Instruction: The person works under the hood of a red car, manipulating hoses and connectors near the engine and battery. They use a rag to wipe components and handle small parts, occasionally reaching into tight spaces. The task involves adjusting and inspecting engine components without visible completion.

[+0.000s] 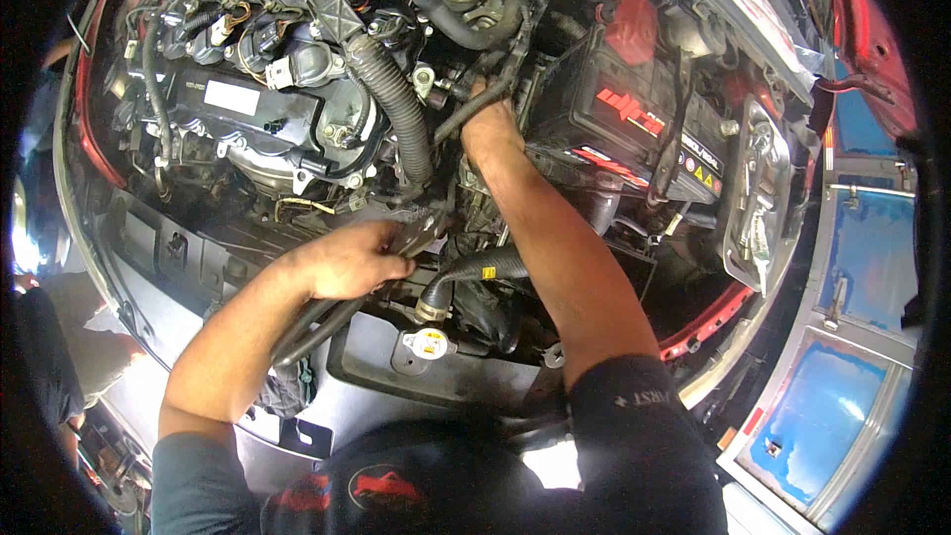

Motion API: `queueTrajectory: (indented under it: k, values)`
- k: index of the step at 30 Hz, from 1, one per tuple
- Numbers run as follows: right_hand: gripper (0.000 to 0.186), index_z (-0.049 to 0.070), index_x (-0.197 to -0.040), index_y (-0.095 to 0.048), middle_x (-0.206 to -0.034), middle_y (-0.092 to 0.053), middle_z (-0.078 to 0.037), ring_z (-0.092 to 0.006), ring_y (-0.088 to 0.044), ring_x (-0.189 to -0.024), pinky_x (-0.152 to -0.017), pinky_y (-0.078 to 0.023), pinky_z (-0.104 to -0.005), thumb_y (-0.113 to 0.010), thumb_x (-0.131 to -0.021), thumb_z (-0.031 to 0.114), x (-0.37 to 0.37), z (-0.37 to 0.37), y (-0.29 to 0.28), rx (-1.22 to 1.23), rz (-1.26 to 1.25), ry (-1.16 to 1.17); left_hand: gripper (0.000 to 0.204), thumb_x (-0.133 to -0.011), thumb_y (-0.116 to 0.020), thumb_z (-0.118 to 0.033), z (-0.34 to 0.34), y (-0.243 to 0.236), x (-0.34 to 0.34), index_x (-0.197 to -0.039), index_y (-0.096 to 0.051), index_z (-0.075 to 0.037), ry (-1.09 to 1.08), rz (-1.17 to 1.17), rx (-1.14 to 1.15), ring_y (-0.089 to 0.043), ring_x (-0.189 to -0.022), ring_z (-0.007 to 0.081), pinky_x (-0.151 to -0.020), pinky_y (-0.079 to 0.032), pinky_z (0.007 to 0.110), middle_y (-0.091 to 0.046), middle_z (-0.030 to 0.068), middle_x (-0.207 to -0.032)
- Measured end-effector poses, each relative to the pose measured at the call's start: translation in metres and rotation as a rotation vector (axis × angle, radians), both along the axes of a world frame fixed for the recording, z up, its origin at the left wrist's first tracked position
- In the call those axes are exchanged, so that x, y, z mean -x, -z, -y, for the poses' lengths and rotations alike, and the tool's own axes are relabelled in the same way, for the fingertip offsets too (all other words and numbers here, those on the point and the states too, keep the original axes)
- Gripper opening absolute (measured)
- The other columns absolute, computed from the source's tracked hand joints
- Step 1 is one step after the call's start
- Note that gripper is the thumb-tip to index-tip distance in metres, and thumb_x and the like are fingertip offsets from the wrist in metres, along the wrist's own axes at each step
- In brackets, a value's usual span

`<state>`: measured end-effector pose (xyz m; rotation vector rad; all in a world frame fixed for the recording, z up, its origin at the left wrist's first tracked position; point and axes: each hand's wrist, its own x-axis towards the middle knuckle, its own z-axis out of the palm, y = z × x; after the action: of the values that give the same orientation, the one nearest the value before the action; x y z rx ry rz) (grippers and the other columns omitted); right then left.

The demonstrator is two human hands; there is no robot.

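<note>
My left hand [362, 260] is closed, its fingers curled over the front of the engine bay. A dark grey piece [421, 236] shows just past its fingertips, and I cannot make out what the grip holds. Two dark curved hoses or bars [315, 329] come out from beneath this hand toward the lower left. My right hand [492, 129] reaches deep between the engine and the battery [614, 104]. A black hose [487, 99] crosses in front of its fingers, which are hidden among the parts. The ribbed air hose [391, 104] runs left of it.
The engine [248, 104] fills the upper left. A white radiator cap [429, 343] and a thick black radiator hose [485, 269] lie between my arms. The right headlight [758, 203] borders the bay. A blue-panelled metal frame [822, 416] stands at the right, and another person [84, 337] at the left.
</note>
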<state>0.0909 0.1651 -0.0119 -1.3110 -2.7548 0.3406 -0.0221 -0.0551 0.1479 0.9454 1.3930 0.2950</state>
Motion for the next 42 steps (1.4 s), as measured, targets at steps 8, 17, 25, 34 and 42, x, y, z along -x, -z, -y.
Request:
queueTrajectory:
  k: [8,17,25,34,42]
  values:
    - [0.048,0.006,-0.092,-0.072,-0.092,-0.069,-0.022,-0.0411,-0.067,-0.089,-0.079,-0.054,-0.0450,-0.043,-0.094,0.045,0.011,-0.020,0.019,0.241,-0.072,0.356,0.046,-0.089,-0.062,-0.027,0.005,0.010,0.017,-0.123,-0.052,0.003,0.045,-0.041,0.017,-0.063,-0.092,0.0296,-0.082,-0.048,0.038,-0.066,0.0210,-0.098]
    - [0.030,0.003,-0.091,-0.071,-0.095,-0.069,-0.017,-0.0337,-0.066,-0.092,-0.079,-0.053,-0.0433,-0.050,-0.085,0.023,0.001,0.006,-0.037,0.167,0.206,-0.010,0.064,-0.083,-0.066,-0.023,0.070,-0.048,0.053,-0.135,-0.042,0.007,-0.067,-0.126,-0.162,-0.056,-0.115,0.0348,-0.099,-0.042,0.038,-0.057,0.0282,-0.122]
    - [0.053,-0.002,-0.135,-0.042,-0.131,-0.047,-0.026,-0.0414,-0.048,-0.121,-0.103,-0.041,-0.0421,-0.059,-0.085,0.003,-0.206,0.128,-0.178,0.046,-0.254,-0.030,0.072,-0.070,-0.066,-0.007,0.173,-0.048,0.088,-0.136,-0.040,0.005,-0.025,-0.599,-0.535,-0.051,-0.116,0.0421,-0.101,-0.042,0.041,-0.053,0.0255,-0.122]
    - [0.045,-0.003,-0.131,-0.046,-0.129,-0.052,-0.023,-0.0392,-0.049,-0.121,-0.104,-0.040,-0.0425,-0.056,-0.090,0.009,-0.355,0.336,-0.234,0.179,-0.267,0.654,0.069,-0.070,-0.063,0.001,0.257,-0.033,0.125,-0.136,-0.045,-0.003,-0.008,-0.829,-0.570,-0.052,-0.114,0.0397,-0.100,-0.042,0.041,-0.056,0.0210,-0.118]
    - [0.046,-0.005,-0.125,-0.050,-0.119,-0.056,-0.027,-0.0418,-0.055,-0.111,-0.097,-0.045,-0.0434,-0.063,-0.086,0.015,-0.363,0.367,-0.205,0.036,-0.440,0.666,0.068,-0.075,-0.071,-0.009,0.280,-0.007,0.137,-0.137,-0.046,-0.005,-0.094,-0.965,-0.391,-0.034,-0.136,0.0410,-0.113,-0.029,0.041,-0.033,0.0302,-0.145]
